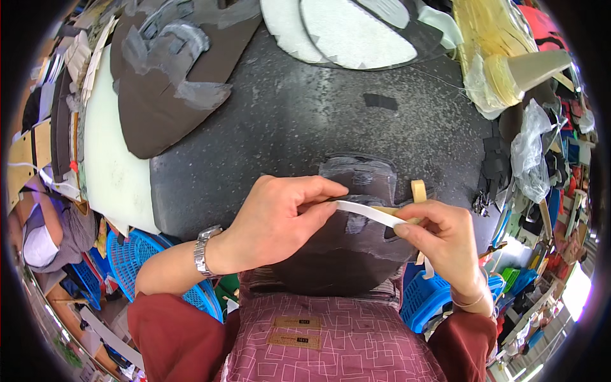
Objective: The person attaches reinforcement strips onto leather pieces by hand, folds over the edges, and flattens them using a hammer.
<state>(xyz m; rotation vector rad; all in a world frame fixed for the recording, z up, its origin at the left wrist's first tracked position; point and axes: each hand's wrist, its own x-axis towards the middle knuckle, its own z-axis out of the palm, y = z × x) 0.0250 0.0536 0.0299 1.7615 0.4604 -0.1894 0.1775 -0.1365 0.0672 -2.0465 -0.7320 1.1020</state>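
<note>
A narrow white strip (366, 211) is stretched between my two hands above the table's near edge. My left hand (273, 216) is closed, with thumb and fingertips pinching the strip's left end. Closed in a pinch too, my right hand (442, 230) holds the strip's other end. A tan strip (418, 191) loops up behind the right fingers and partly runs behind the white one. Below both hands lies a dark, rounded piece of sheet material (340, 270) with greyish smeared patches, overhanging the near edge toward my apron. My fingers hide part of it.
Dark cut pieces with grey patches (162, 108) lie far left on the black table (286, 121). White oval pieces (356, 35) are at the back, a thread cone (534, 70) back right. Blue baskets (130, 258) stand below the table. Another person (48, 235) is at the far left.
</note>
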